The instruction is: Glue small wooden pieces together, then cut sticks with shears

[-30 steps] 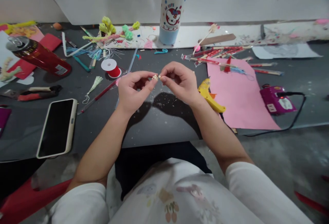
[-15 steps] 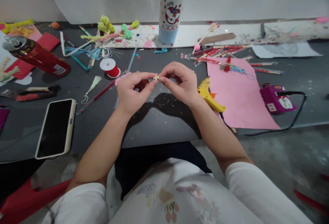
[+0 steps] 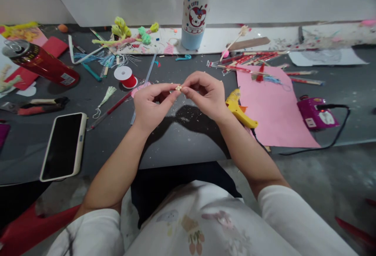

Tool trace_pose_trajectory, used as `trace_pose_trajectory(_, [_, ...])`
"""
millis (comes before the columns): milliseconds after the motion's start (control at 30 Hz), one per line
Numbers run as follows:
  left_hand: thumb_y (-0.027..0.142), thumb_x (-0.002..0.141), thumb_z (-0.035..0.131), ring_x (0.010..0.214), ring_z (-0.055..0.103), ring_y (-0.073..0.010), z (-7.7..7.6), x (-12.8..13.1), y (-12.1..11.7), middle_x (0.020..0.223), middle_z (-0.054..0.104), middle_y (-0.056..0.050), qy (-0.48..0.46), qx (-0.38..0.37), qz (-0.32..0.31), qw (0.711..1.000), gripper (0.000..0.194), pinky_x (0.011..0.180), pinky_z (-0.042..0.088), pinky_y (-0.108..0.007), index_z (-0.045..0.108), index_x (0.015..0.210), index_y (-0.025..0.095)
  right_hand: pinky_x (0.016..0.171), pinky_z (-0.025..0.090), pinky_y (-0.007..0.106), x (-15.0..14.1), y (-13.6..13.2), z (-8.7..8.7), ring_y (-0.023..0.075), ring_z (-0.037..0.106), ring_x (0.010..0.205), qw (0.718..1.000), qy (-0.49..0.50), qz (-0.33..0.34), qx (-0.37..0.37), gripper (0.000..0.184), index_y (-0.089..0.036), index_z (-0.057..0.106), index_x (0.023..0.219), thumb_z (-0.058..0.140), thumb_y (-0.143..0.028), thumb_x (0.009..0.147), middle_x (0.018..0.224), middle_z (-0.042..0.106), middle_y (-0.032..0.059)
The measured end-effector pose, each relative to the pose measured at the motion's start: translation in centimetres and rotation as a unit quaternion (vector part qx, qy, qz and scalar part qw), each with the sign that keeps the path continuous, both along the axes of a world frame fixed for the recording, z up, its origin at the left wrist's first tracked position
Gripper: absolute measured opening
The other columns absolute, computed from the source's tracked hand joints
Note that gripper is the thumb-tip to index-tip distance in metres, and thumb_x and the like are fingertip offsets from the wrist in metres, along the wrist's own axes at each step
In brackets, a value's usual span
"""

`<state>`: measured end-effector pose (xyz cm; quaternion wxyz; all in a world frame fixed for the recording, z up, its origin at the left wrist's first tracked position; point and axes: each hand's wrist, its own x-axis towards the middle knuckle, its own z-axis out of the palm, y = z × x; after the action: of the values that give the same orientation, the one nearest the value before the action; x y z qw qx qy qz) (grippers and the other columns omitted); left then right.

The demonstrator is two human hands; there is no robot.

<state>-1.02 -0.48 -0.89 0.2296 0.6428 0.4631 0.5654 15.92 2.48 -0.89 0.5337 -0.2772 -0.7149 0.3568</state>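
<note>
Between my fingertips is a small cream-coloured beaded piece (image 3: pixel 178 88), too small to make out fully. My left hand (image 3: pixel 154 105) pinches it from the left with thumb and forefinger. From the right, my right hand (image 3: pixel 205 93) pinches the same piece, its other fingers curled. Both hands hover over the dark grey table (image 3: pixel 176 150), above scattered pale crumbs. A yellow glue gun (image 3: pixel 237 109) lies just right of my right hand. Left of my left hand are a spool of red thread (image 3: pixel 125 77) and a pale green tassel (image 3: pixel 106 100).
A phone (image 3: pixel 64 146), pliers (image 3: pixel 35 106) and a red can (image 3: pixel 41 64) occupy the left side. A tall bottle (image 3: pixel 196 17) stands behind my hands. At right lie pink paper (image 3: pixel 273 111), wrapped sticks (image 3: pixel 255 58) and a purple power box (image 3: pixel 317 113) with a cord.
My hands stay almost where they were, both still pinching the small cream piece. The piece looks slightly turned between the fingertips.
</note>
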Motion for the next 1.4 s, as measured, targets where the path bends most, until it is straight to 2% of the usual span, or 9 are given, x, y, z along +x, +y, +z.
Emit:
trace_pose_trajectory(267, [0.044,0.077,0.077,0.047,0.054,-0.0072,-0.42,0.12,0.49,0.064,0.069,0.001,-0.051,-0.032,-0.022,0.998,0.022,0.043,0.041,-0.021,0.077,0.087,0.024,0.061,0.048,0.023,-0.43,-0.13,0.17,0.0081,0.055,0.066,0.993,0.031,0.022,-0.11,0.043,-0.018,0.064,0.081,0.073,-0.06,0.076,0.076,0.061,-0.001])
trace_pose_trajectory(467, [0.045,0.078,0.076,0.05,0.058,-0.0089,-0.68,0.1,0.65,0.068,0.071,0.0,-0.06,-0.047,-0.021,0.997,0.023,0.045,0.045,-0.023,0.077,0.087,0.024,0.056,0.048,0.022,-0.34,-0.08,0.22,0.0067,0.055,0.06,0.99,0.041,0.028,-0.129,0.04,-0.017,0.066,0.081,0.075,-0.056,0.076,0.073,0.062,-0.0012])
trace_pose_trajectory(700, [0.045,0.074,0.08,0.052,0.06,-0.0101,-0.66,0.23,0.5,0.073,0.074,-0.001,-0.058,-0.027,0.012,0.998,0.022,0.046,0.048,-0.025,0.077,0.081,0.025,0.055,0.048,0.021,-0.28,-0.06,0.05,0.0065,0.056,0.059,0.992,0.036,0.021,-0.117,0.04,-0.016,0.067,0.079,0.076,-0.055,0.075,0.074,0.065,-0.0007])
trace_pose_trajectory(967, [0.042,0.073,0.081,0.061,0.067,-0.0147,-0.85,0.16,0.43,0.071,0.074,-0.001,-0.038,-0.012,0.011,0.999,0.016,0.053,0.054,-0.028,0.078,0.079,0.028,0.054,0.047,0.022,-0.36,0.22,-0.52,0.007,0.055,0.059,0.994,0.039,0.024,-0.095,0.04,-0.017,0.066,0.077,0.075,-0.056,0.076,0.075,0.064,-0.0002])
trace_pose_trajectory(1167, [0.041,0.074,0.08,0.061,0.066,-0.0143,-0.76,0.01,0.32,0.07,0.074,-0.001,0.005,-0.005,0.011,1.0,0.016,0.054,0.053,-0.027,0.078,0.079,0.025,0.06,0.046,0.024,-0.06,0.4,-0.71,0.0091,0.055,0.066,0.998,0.011,0.02,-0.06,0.034,-0.017,0.067,0.079,0.073,-0.051,0.08,0.076,0.063,0.0008])
trace_pose_trajectory(1400, [0.038,0.074,0.079,0.056,0.063,-0.0135,-0.5,-0.13,0.36,0.068,0.073,-0.001,0.038,0.037,0.013,0.999,0.011,0.051,0.05,-0.028,0.078,0.076,0.028,0.06,0.044,0.025,0.16,0.45,-0.28,0.0108,0.055,0.067,1.0,-0.013,0.01,-0.015,0.03,-0.018,0.068,0.075,0.074,-0.047,0.081,0.073,0.063,0.0013])
